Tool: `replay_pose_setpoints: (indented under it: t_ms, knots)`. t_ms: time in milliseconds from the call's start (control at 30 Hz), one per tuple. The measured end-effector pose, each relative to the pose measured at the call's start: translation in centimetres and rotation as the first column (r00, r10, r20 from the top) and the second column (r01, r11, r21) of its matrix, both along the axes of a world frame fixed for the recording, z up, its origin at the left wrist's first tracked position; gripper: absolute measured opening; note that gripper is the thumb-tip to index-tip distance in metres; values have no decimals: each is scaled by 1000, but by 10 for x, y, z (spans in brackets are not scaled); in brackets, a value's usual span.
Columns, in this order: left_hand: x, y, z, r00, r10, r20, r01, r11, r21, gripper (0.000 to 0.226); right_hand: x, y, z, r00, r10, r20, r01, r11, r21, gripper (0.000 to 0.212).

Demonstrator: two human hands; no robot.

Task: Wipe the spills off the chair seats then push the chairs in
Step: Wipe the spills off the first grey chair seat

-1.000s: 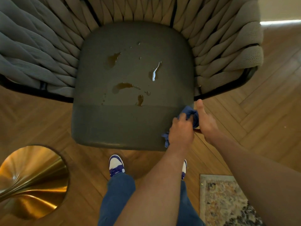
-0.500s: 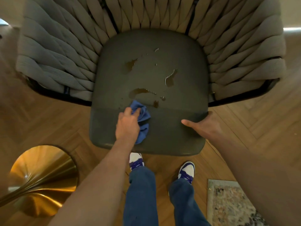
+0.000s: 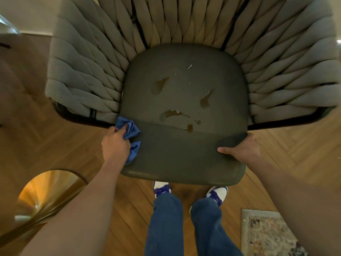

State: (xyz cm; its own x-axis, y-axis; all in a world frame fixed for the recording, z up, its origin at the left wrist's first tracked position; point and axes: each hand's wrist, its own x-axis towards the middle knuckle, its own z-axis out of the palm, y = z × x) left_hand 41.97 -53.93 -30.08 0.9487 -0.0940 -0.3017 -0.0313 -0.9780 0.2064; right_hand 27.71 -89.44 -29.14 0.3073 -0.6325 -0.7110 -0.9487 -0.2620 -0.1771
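Observation:
A chair with a dark grey seat [image 3: 184,156] and a woven grey backrest [image 3: 83,74] stands in front of me. Several brown liquid spills [image 3: 173,113] lie across the middle of the seat. My left hand [image 3: 115,143] grips a crumpled blue cloth [image 3: 130,130] at the seat's left edge, left of the spills. My right hand [image 3: 241,149] holds the seat's front right edge, with the thumb lying on top of the seat.
A shiny gold table base [image 3: 42,198] stands on the wooden floor at lower left. A patterned rug corner [image 3: 265,235] lies at lower right. My legs and white-and-purple shoes [image 3: 161,188] are just in front of the seat.
My left hand has carried the blue cloth from the seat's right edge across the front to the left edge. My right hand has let go of the cloth and taken hold of the seat's right edge.

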Motion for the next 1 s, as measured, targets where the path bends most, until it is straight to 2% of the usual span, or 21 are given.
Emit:
replay_pose_setpoints:
  t_ms: [133,200,267,333,400,467,533,600,667,767,900,1000]
  knots:
    - [-8,-32,5,991,132,11,-129,980,-154,40,2,-10,8,984,-131,117,125,990,57,101]
    - [-14,-55,6,991,135,9,-130,970,-206,36,3,-15,12,968,-176,176,166,983,73,87]
    - [-24,-82,5,994,109,-11,-109,967,-230,36,3,-20,15,961,-201,189,190,979,77,85]
    - [-35,-114,3,994,96,-49,-105,960,-261,34,4,-27,16,954,-215,210,194,974,117,97]
    - [-49,-154,0,995,67,-78,-86,956,-281,32,-4,-48,1,946,-243,216,205,961,183,116]
    - [-63,-184,0,994,29,-109,-62,949,-309,32,-8,-58,-18,948,-250,197,204,952,227,121]
    - [-81,-219,1,991,-42,-125,-6,932,-362,33,-5,-58,-10,939,-284,192,227,935,274,111]
    - [-100,-256,1,979,-140,-148,72,916,-394,35,0,-54,6,926,-328,190,256,911,323,89]
    - [-116,-286,-1,962,-219,-165,138,905,-402,38,3,-54,10,917,-355,183,270,889,371,76]
    - [-129,-310,-5,945,-272,-182,175,890,-421,36,6,-57,12,911,-370,183,288,887,362,73]
    - [-134,-322,-9,919,-341,-199,239,883,-405,39,8,-59,8,904,-363,228,279,902,329,55]
    - [-129,-315,-4,908,-374,-189,301,896,-327,37,10,-58,7,918,-324,228,242,914,325,60]
